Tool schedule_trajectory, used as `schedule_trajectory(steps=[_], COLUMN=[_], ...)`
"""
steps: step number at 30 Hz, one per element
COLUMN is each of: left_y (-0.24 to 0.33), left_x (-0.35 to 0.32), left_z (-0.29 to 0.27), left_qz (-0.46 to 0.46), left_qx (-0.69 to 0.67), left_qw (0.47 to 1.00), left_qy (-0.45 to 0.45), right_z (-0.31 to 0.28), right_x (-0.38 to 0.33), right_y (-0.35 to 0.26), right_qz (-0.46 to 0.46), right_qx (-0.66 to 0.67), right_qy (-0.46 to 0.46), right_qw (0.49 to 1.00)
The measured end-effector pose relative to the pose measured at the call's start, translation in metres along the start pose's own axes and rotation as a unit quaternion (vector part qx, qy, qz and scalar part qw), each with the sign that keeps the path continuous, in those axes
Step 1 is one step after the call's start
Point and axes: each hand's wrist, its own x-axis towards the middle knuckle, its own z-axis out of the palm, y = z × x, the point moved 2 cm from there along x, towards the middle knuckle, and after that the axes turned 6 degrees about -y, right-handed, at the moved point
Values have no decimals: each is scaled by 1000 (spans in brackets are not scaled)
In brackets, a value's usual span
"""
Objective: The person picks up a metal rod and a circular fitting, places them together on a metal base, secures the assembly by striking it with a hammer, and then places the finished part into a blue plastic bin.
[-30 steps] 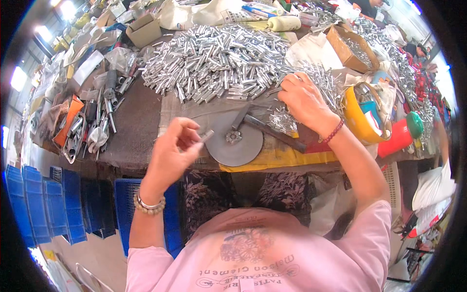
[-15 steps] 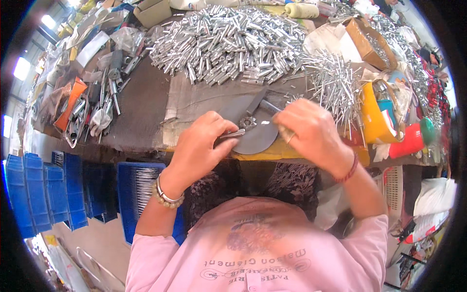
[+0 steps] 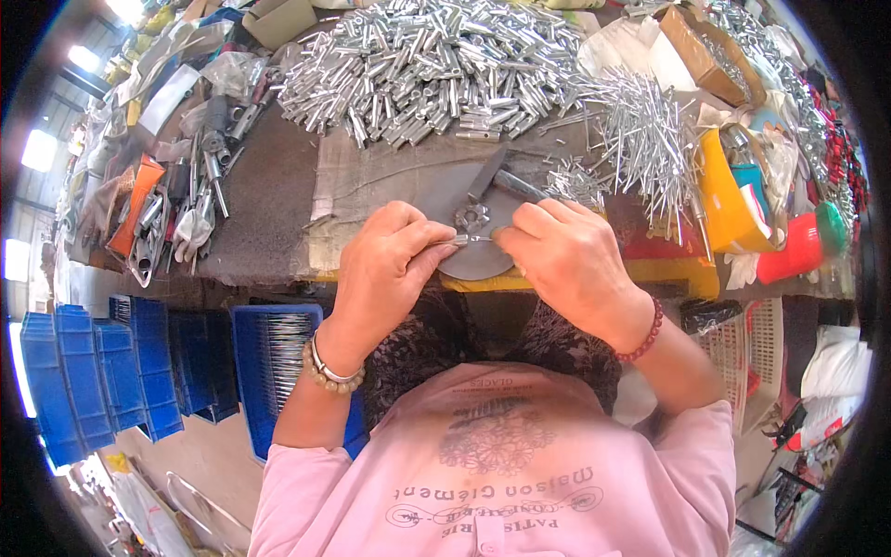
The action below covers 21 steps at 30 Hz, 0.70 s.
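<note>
My left hand (image 3: 385, 269) pinches a short silver metal tube (image 3: 460, 239) between thumb and fingers, its end pointing right. Facing it, my right hand (image 3: 575, 265) holds a thin metal pin (image 3: 481, 239) by its right end, the tip at or in the tube's mouth. Both hands are over a grey round metal plate (image 3: 478, 265) at the table's front edge. A small lobed metal piece (image 3: 471, 218) sits on the plate just beyond the tube. Behind it lies a hammer (image 3: 513, 184), its grey handle running toward my right hand.
A big heap of metal tubes (image 3: 427, 74) covers the far table. Thin rods (image 3: 650, 139) and short pins (image 3: 575, 178) lie at right, near a yellow container (image 3: 729, 200) and red cup (image 3: 789, 258). Tools (image 3: 200, 186) are at left. A blue crate (image 3: 243, 371) of rods stands below.
My right hand has come down and left from beside the hammer handle to the tube's end, with a pin now visible in its fingers. My left hand still holds the tube.
</note>
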Motion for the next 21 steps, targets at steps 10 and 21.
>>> schedule_trajectory(steps=[10,21], left_y=[-4,-3], left_x=[-4,-7], left_z=[1,4], left_qz=[12,14], left_qx=[-12,9], left_qw=[1000,1000], left_qy=[15,14], right_z=[4,11], right_x=[4,5], right_y=[-2,-3], right_qz=[-20,-36], right_qx=[-16,8], right_qy=[5,21], right_qw=[1000,999])
